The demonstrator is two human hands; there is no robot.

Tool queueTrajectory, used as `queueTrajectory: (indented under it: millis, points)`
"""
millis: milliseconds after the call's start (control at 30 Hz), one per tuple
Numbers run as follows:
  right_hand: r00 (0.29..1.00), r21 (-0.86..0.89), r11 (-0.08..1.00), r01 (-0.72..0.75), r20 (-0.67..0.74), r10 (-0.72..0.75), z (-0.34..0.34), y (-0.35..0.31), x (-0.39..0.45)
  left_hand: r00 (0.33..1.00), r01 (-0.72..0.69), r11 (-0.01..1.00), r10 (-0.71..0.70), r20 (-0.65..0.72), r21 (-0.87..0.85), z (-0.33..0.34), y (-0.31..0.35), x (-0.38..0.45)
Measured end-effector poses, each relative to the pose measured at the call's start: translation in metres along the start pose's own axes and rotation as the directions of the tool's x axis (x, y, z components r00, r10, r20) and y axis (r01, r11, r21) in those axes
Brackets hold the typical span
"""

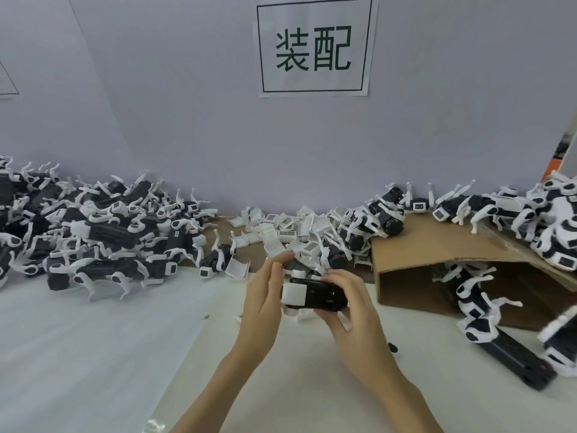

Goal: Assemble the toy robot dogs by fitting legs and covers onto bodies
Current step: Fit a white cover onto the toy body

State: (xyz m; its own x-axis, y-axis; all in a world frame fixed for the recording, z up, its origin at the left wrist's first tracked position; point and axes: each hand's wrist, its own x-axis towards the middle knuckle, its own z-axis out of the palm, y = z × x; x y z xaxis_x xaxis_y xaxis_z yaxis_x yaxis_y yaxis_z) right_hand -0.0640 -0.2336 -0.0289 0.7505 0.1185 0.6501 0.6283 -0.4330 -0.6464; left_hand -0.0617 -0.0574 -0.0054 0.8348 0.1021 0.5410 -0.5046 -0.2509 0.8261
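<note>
**Body held between both hands, cover going on**

Body [315,295] sits between your two hands, lifted just off the table [93,354], long axis running left to right. Your right hand [346,303] is wrapped round its dark end, fingers curled over the top and thumb beneath: that looks like the anchoring grip, keeping the piece from twisting. Your left hand [265,295] stands upright against the white end, where a cover [294,293] already lies over the shell. The fingers are nearly straight and pressed to that end, tips reaching up above it; whether they also pinch a small part there, I cannot tell. Holding it this way lets one hand push while the other resists, which a snap fit probably needs.

White legs [307,314] poke out below the body, between your palms.

Just beyond your fingertips lies the heap of loose covers [281,232], near enough to reach without putting the body down. Past your left hand, further off, is the pile of dogs [103,235] with legs on. Right of your right hand a cardboard sheet [437,245] arches over more dogs [474,295], and others [555,232] crowd on top. A sign [313,46] hangs on the wall ahead.
</note>
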Motion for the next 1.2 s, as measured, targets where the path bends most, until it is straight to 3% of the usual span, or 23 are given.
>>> queueTrajectory:
  millis: [33, 100, 167, 233, 300, 400, 533, 633, 733, 833, 933, 1000, 1100, 1200]
  points:
    - [1.000, 0.023, 1.000, -0.004, 0.021, 0.003, 0.000, 0.001, -0.001, 0.999, -0.048, 0.996, 0.046, 0.028, 0.073, 0.000, 0.001, -0.002]
    - [0.993, 0.045, 0.999, -0.027, 0.118, 0.022, 0.002, 0.003, -0.005, 0.958, -0.282, 0.924, 0.255, 0.134, 0.259, -0.001, 0.002, -0.006]
    - [0.976, -0.001, 0.999, -0.053, 0.211, 0.052, 0.005, 0.005, -0.010, 0.857, -0.513, 0.788, 0.453, 0.245, 0.340, 0.001, -0.001, -0.010]
    - [0.975, -0.025, 0.997, -0.077, 0.208, 0.080, 0.007, 0.005, -0.011, 0.778, -0.628, 0.688, 0.550, 0.303, 0.364, 0.004, -0.003, -0.011]
    - [0.984, 0.008, 0.998, -0.070, 0.163, 0.068, 0.007, 0.004, -0.009, 0.741, -0.670, 0.629, 0.591, 0.318, 0.394, 0.006, -0.004, -0.012]
    - [0.996, 0.000, 1.000, 0.006, 0.093, -0.006, 0.004, 0.001, -0.007, 0.743, -0.654, 0.602, 0.626, 0.239, 0.457, 0.002, -0.002, -0.010]
    - [0.978, -0.205, 0.965, 0.162, -0.095, -0.184, 0.000, -0.006, -0.003, 0.755, -0.626, 0.650, 0.644, 0.125, 0.431, -0.003, 0.001, -0.010]
    - [0.947, -0.297, 0.918, 0.262, -0.106, -0.305, 0.000, -0.010, -0.002, 0.813, -0.554, 0.749, 0.581, 0.043, 0.363, 0.002, 0.002, -0.013]
    - [0.948, -0.300, 0.916, 0.268, -0.089, -0.307, -0.003, -0.010, -0.002, 0.867, -0.465, 0.828, 0.497, -0.028, 0.314, 0.005, 0.003, -0.016]
    - [0.985, -0.156, 0.975, 0.159, -0.041, -0.167, -0.003, -0.004, -0.002, 0.925, -0.355, 0.901, 0.377, -0.048, 0.250, 0.002, 0.001, -0.012]
    - [0.997, 0.045, 0.997, -0.057, 0.048, 0.055, -0.002, -0.003, -0.005, 0.986, -0.156, 0.979, 0.146, 0.082, 0.130, -0.002, -0.003, -0.008]
    - [0.990, 0.135, 0.981, -0.137, 0.052, 0.131, 0.000, -0.005, -0.005, 0.992, -0.038, 0.997, 0.030, 0.123, 0.064, -0.003, -0.004, -0.005]
    - [0.953, 0.274, 0.913, -0.302, 0.050, 0.300, -0.001, -0.009, 0.000, 0.968, 0.251, 0.956, -0.246, 0.051, -0.149, -0.001, -0.001, -0.003]
    - [0.926, 0.246, 0.893, -0.377, 0.124, 0.357, -0.003, -0.006, 0.004, 0.914, 0.404, 0.891, -0.404, 0.044, -0.210, 0.000, -0.004, -0.001]
